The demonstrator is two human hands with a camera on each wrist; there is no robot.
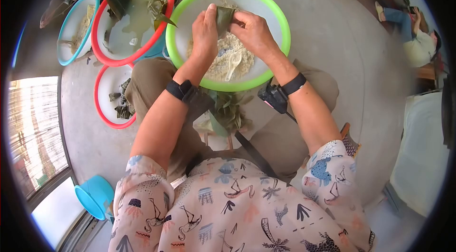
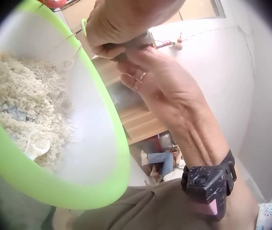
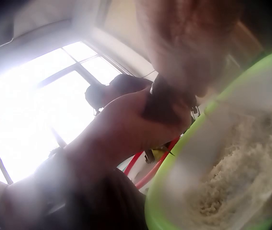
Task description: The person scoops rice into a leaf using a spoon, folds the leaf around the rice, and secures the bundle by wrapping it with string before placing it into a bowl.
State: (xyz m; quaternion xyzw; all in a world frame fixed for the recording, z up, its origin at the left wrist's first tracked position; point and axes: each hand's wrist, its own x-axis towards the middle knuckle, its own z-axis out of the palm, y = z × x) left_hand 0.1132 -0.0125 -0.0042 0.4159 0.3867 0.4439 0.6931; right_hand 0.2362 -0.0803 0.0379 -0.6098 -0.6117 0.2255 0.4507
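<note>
Green folded leaf (image 1: 224, 20) in the close, curled grip of both hands (image 1: 205, 34) (image 1: 255, 34)

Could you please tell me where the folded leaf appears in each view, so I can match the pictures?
Head: top centre, held between the left hand and right hand; the folded leaf shows clearly.
Left wrist: top centre, the folded leaf mostly hidden by the hands.
Right wrist: near the centre, a dark, blurred folded leaf.
Shared landmark: the green-rimmed basin, at upper centre, left and lower right respectively.
</note>
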